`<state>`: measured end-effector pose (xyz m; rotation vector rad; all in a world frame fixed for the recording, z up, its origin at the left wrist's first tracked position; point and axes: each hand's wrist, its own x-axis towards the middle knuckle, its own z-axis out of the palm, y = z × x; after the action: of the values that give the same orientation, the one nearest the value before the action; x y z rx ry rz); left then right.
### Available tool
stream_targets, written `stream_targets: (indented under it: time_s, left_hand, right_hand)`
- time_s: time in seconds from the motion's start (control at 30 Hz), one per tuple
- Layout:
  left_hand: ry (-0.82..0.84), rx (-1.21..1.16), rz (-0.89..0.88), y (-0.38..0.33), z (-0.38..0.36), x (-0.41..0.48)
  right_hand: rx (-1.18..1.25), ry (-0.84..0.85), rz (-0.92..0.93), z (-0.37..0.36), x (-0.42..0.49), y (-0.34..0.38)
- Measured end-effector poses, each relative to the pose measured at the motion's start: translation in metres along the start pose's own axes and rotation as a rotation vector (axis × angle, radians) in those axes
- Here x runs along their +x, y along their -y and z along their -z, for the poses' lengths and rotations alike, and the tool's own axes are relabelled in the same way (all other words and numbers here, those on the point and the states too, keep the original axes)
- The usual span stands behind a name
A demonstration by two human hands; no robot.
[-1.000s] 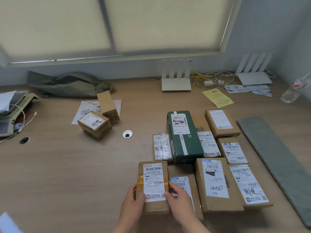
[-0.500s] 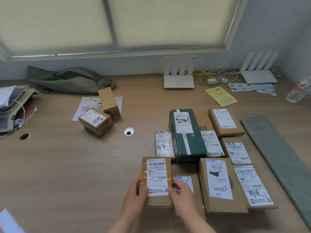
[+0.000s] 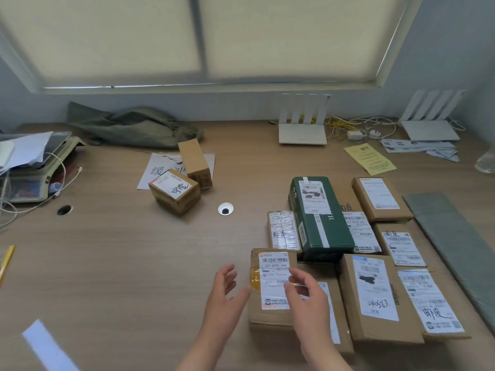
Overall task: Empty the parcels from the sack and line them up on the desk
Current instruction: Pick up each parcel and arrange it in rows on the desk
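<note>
Both hands have let go of the small parcel (image 3: 273, 286) they were pressing half a second ago. I see my left hand (image 3: 223, 298) just left of its edge, fingers (image 3: 227, 274) spread and holding nothing. My right hand (image 3: 305, 293) hovers over the parcel's right side with its fingers (image 3: 298, 277) loosely curled and empty, hiding part of the label and most of the lower box (image 3: 330, 311) this parcel overlaps.

Far left of my fingers, a scale (image 3: 32, 180) under papers and cables is cut by the frame edge. A yellow strip and a white blurred shape near the bottom left I cannot identify. Beyond my fingers to the left, the green sack (image 3: 128, 127) lies crumpled against the wall. In front of it two loose parcels (image 3: 184, 180) touch each other on a printed sheet. The surface (image 3: 120, 263) from there to my left hand is bare wood, wide open room apart from two cable holes.

Past my fingertips stands the dark green box (image 3: 318, 218), with a slim taped parcel (image 3: 284, 231) touching its left side. Right of my fingers the lined-up boxes (image 3: 375, 295) sit edge to edge, and the labels are too blurred to read fully. A grey-green mat (image 3: 455, 242) runs along their right, cut by the frame.
</note>
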<state>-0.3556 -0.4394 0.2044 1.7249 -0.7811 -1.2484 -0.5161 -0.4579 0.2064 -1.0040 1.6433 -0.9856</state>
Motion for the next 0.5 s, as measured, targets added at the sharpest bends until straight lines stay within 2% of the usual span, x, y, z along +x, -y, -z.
stream_targets:
  time_s: [0.37,0.5]
  left_hand:
    - [0.101,-0.053,-0.111,-0.015,0.124,0.007]
    - [0.107,-0.047,-0.125,-0.02,0.164,0.014]
  right_hand:
    - [0.166,-0.13,0.036,-0.101,-0.066,0.046]
    - [0.218,-0.13,0.044,-0.134,-0.084,0.057]
